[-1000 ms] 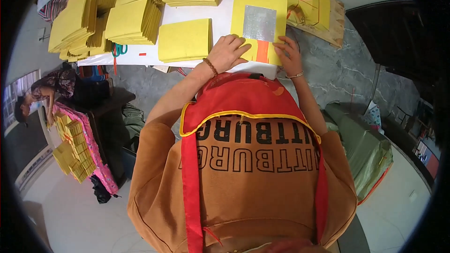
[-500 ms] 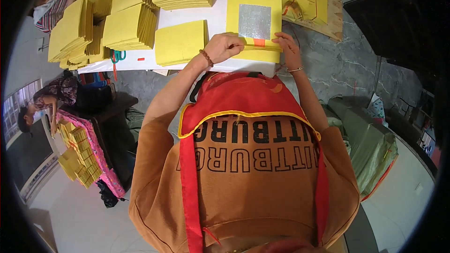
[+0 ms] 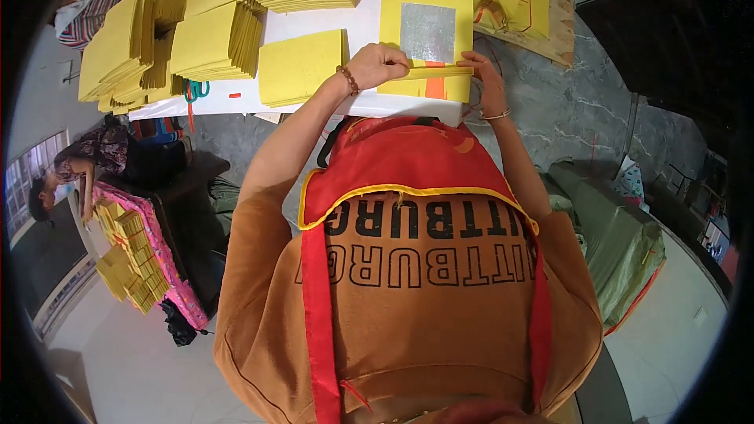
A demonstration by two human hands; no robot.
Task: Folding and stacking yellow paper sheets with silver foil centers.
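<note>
Head view, and you've got the yellow sheet (image 3: 391, 31) at the upper right of centre, lying on the white tabletop (image 3: 365, 20), silver square (image 3: 428, 31) facing up. Your left hand (image 3: 383, 63) is curled, seemingly pinching the left end of the narrow raised band (image 3: 455, 72); your right hand (image 3: 485, 78) looks to be pinching the opposite end, though the fingertips are partly hidden. It should be light, thin and bendy, like paper, quick to crease or tear. Those two band ends look the best hold, gently, clear of the possibly slick silver square.
</note>
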